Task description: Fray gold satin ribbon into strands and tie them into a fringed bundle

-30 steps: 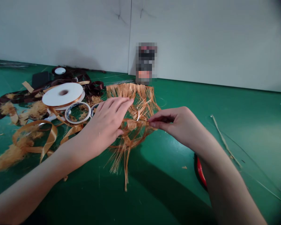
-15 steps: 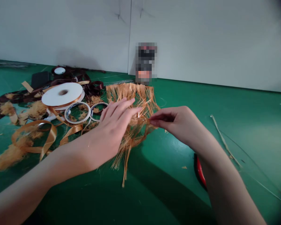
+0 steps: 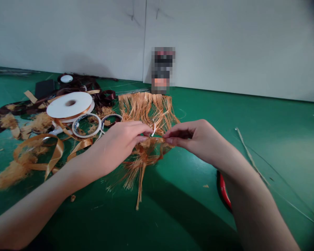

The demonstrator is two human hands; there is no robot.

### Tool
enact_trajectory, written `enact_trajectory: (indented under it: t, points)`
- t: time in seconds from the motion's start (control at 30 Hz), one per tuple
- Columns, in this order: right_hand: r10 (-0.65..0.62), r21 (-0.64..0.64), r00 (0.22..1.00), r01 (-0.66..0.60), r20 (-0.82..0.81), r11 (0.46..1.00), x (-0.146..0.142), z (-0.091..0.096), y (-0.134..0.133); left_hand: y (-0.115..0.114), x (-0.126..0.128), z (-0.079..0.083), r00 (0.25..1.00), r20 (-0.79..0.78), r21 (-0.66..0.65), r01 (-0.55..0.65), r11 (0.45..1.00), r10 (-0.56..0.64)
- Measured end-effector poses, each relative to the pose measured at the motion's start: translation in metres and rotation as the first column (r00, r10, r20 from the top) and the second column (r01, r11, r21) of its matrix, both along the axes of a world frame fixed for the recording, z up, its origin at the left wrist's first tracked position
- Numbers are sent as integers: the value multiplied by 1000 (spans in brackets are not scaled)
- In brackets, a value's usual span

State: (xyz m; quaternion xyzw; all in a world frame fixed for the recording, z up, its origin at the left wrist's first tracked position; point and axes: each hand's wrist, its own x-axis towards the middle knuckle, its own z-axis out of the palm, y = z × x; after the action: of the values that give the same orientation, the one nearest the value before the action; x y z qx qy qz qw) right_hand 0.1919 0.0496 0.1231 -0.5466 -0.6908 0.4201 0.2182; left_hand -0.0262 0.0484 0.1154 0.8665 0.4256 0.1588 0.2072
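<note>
My left hand (image 3: 121, 144) and my right hand (image 3: 195, 136) meet over the green tabletop, fingertips a short gap apart. Each one pinches an end of a frayed gold ribbon strip (image 3: 156, 140). A thin white curled strip (image 3: 154, 128) sticks up by my left fingertips; what it is attached to is hidden. Long loose threads (image 3: 141, 174) hang from the piece toward me. Just behind my hands lie several gold ribbon pieces with fringed threads (image 3: 143, 104), side by side in a row.
To the left are a white ribbon spool (image 3: 68, 104), tape rolls (image 3: 86, 126), gold ribbon loops (image 3: 56, 153), fluffy thread scraps (image 3: 13, 174) and dark brown ribbon (image 3: 107, 97). A red-handled tool (image 3: 225, 193) lies partly under my right forearm. A white wall (image 3: 225, 42) stands behind.
My left hand has come down from above the ribbon, its spread fingers now closed in a pinch on the strip. My right hand keeps its hold and has barely moved.
</note>
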Motion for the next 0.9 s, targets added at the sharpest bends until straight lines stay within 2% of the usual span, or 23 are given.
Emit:
enact_trajectory:
  t: [0.1, 0.23, 0.43, 0.6, 0.77, 0.9]
  points:
    - [19, 11, 998, -19, 58, 1000, 0, 0, 0, -1, 2, 2, 996, 79, 12, -31, 999, 30]
    - [36, 36, 995, -40, 97, 999, -2, -2, -1, -2, 4, 4, 990, 125, -35, -67, 997, 71]
    - [86, -58, 995, -83, 45, 995, -5, 1, -4, -5, 6, 4, 993, 112, -37, 26, 999, -22]
    - [109, -63, 993, -107, 40, 992, -7, 0, -4, -5, 7, 4, 996, 81, -15, 24, 1000, -23]
    - [164, -52, 985, -161, 62, 986, -7, -2, -4, -6, 8, 4, 999, 53, -113, 7, 994, -1]
    - [198, -96, 979, -193, 43, 976, -7, -2, -5, -5, 6, 1, 998, 55, -195, 53, 979, -43]
